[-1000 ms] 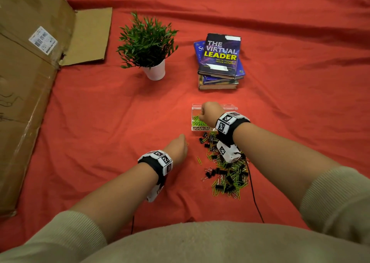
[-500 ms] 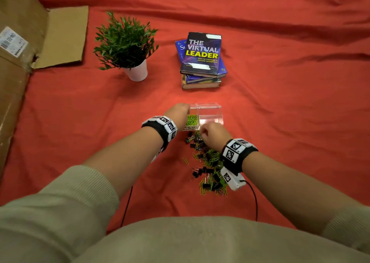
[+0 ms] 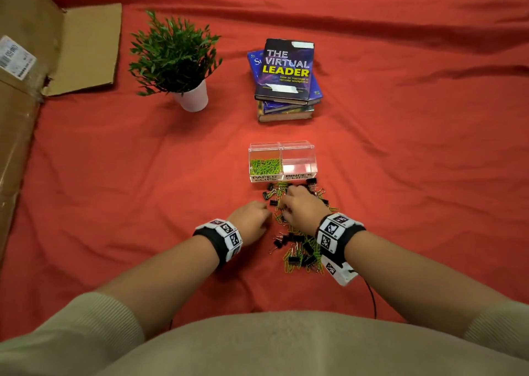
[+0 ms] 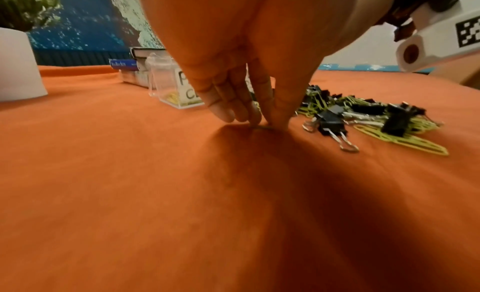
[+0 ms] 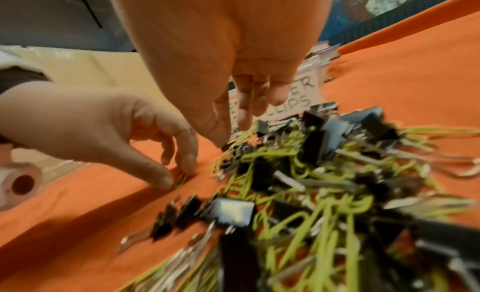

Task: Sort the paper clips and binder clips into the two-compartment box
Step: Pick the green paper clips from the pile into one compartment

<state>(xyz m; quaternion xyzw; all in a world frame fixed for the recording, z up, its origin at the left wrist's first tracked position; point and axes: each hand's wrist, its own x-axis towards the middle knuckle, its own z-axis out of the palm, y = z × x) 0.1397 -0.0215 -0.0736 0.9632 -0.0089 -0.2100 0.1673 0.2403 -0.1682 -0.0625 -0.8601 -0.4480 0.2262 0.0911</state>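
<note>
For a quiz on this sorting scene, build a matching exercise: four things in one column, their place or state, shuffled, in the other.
Things:
1. paper clips compartment
2. binder clips compartment
3. left hand
4. potted plant

Places or states:
A. holds no clips yet
B. on the cloth, left of the book stack
C. holds green clips
D. fingers down on the cloth at the pile's left edge

Pairs: 1-C, 2-A, 3-D, 4-B
</note>
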